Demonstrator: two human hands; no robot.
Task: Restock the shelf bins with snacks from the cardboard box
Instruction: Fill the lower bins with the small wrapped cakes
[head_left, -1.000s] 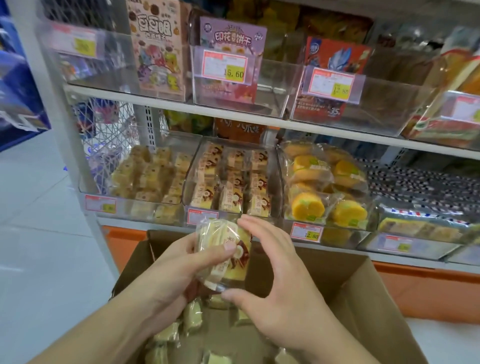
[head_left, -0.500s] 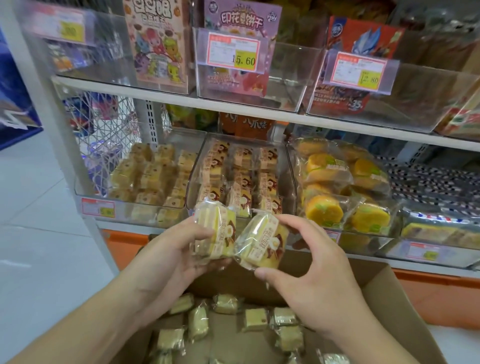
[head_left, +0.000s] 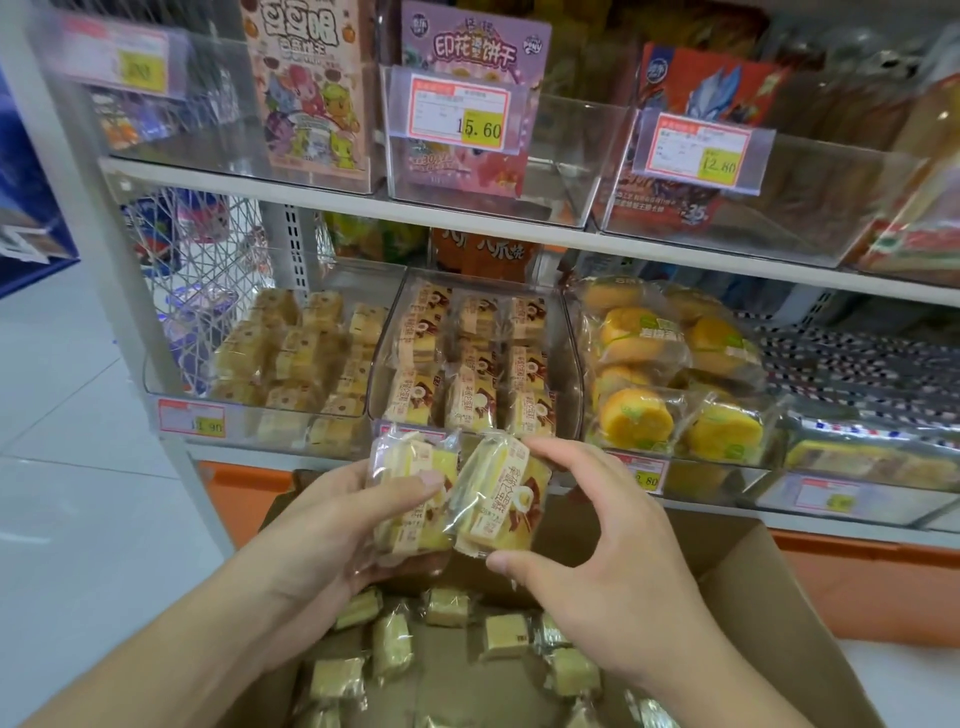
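A shop aisle under soft, even light. Pale glossy floor tiles (head_left: 78, 519) fill the left side. A white metal shelving unit (head_left: 519, 228) runs across, its upright post (head_left: 104, 244) at the left edge beside wire mesh (head_left: 208, 270). An orange kick panel (head_left: 857, 587) lines the base. A blue display (head_left: 26, 208) stands at the far left

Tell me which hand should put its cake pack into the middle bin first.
Probably the right hand: its cake pack sits directly below the middle bin. The left hand holds its pack further left.
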